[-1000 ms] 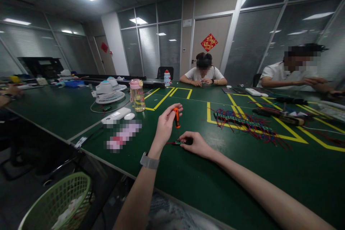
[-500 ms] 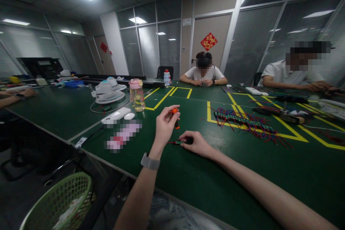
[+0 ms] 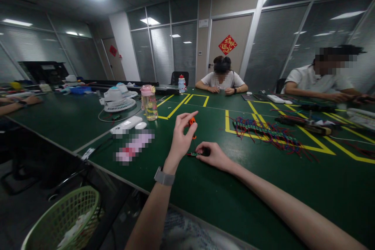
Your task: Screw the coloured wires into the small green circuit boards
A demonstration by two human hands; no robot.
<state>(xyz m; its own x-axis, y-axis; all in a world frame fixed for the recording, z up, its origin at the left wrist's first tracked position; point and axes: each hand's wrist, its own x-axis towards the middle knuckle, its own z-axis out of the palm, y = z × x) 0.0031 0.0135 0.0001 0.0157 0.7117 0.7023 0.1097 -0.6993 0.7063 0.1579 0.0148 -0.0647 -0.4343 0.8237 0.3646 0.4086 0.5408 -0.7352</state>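
Note:
My left hand point(image 3: 182, 134), with a grey band on its wrist, is closed around an orange-and-black screwdriver point(image 3: 192, 122). Its index finger stretches out past the handle, and the tool's lower end is hard to make out. Low over the green table, my right hand point(image 3: 213, 156) pinches a small green circuit board point(image 3: 193, 154). The thumb and fingers cover the board's right end. The screwdriver is just above the board; whether its tip touches the board I cannot tell.
A row of wired circuit boards point(image 3: 263, 129) lies to the right among yellow tape lines. Left of my hands are a pink-lidded bottle point(image 3: 149, 103), white fans point(image 3: 118, 99) and a white power strip point(image 3: 126, 125). A green basket point(image 3: 63, 213) stands below the table edge. Two people sit across.
My left hand has shifted slightly right, and its index finger has straightened along the screwdriver. The board's left end has tilted a little; my right hand stays almost in place.

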